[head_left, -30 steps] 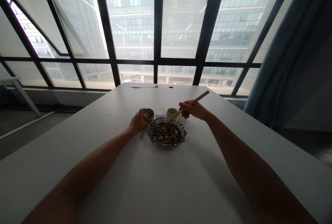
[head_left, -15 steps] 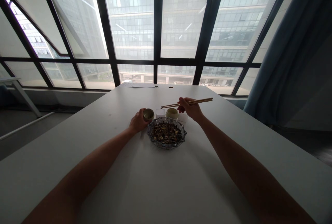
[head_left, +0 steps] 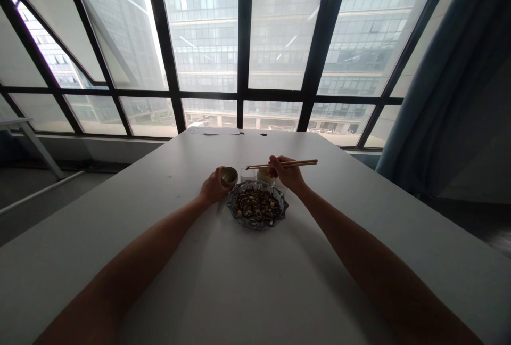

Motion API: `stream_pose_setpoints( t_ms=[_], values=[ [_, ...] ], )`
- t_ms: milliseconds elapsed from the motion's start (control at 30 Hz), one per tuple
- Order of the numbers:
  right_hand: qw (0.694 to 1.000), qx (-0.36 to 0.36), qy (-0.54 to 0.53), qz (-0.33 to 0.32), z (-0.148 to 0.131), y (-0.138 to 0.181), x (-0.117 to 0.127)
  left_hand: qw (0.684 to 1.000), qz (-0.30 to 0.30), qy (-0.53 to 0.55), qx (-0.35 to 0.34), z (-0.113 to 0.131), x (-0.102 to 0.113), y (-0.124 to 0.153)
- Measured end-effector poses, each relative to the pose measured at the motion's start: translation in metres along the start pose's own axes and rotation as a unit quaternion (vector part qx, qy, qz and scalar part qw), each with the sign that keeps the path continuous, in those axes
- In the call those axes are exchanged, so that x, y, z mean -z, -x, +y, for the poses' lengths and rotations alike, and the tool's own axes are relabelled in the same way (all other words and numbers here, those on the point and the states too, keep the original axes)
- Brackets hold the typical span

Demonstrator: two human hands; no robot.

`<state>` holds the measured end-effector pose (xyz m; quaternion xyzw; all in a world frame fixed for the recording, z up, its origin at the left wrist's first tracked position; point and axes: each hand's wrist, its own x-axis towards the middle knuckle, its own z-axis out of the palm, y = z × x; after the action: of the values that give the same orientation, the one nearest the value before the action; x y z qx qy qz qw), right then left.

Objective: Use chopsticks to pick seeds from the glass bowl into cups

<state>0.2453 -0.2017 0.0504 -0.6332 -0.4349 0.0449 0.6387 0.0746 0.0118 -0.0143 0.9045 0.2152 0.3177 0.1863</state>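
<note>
Head camera, near to far: my two bare forearms stretch over the white table (head_left: 239, 292) toward a scalloped glass dish (head_left: 282, 212) heaped with striped seeds (head_left: 255, 207). At ten o'clock from the dish, my left hand (head_left: 211, 189) is wrapped round a small cup (head_left: 229, 176) standing on the table. At one o'clock, my right hand (head_left: 287, 174) pinches chopsticks (head_left: 297, 163), held nearly level, tips pointing toward nine o'clock above a clear glass (head_left: 246, 174); I cannot tell whether they carry a seed. A second cup (head_left: 262, 176) sits partly behind that hand. Farther off, a paper sheet (head_left: 213, 131) lies at the table's far edge below the window (head_left: 279, 41).
</note>
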Motion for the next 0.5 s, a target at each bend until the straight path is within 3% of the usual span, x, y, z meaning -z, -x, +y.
stream_pose_setpoints(
  t_ms=[233,500],
  values=[
    [0.999,0.006,0.016,-0.031,0.000,-0.002,0.001,1.000,-0.005,0.002,0.009,0.001,0.001,0.000],
    [0.999,-0.009,-0.002,-0.042,-0.030,-0.006,0.024,1.000,-0.003,-0.002,0.007,0.003,0.003,0.001]
  ],
)
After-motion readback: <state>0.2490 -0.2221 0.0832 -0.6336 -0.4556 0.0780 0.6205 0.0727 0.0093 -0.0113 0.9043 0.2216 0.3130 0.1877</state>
